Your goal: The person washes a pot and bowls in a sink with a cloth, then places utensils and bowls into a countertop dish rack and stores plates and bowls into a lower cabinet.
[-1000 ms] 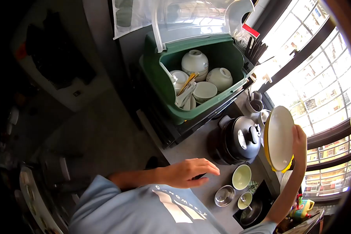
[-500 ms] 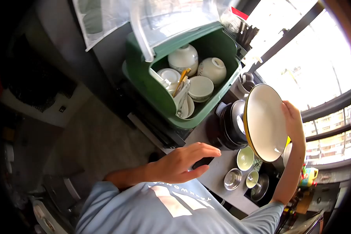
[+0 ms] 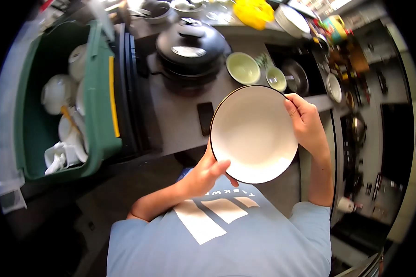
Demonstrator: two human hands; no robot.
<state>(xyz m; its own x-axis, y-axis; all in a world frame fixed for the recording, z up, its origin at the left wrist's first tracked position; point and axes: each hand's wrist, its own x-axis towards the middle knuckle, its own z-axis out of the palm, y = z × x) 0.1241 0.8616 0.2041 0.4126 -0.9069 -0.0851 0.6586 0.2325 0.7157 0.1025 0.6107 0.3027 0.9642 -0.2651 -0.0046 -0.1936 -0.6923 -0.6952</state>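
A large round white dish (image 3: 256, 134) with a dark rim, a plate or shallow bowl, is held in front of my chest, its inside facing me. My right hand (image 3: 307, 122) grips its upper right edge, thumb on the inner side. At the lower left edge, my left hand (image 3: 205, 173) is closed on the rim, with some fingers hidden behind the dish. A dark phone-like slab (image 3: 205, 118) lies on the counter just left of the dish.
To the left stands a green dish bin (image 3: 99, 152) holding white bowls, spoons and other crockery. A black lidded cooker (image 3: 192, 48) is on the counter (image 3: 171, 134). Beyond the dish are a pale green bowl (image 3: 243, 68), a smaller green cup (image 3: 276, 78) and a metal pan (image 3: 296, 76).
My view has turned rightward, away from the bin. The dish has come down before my chest, and my left hand, free earlier, has taken hold of its rim.
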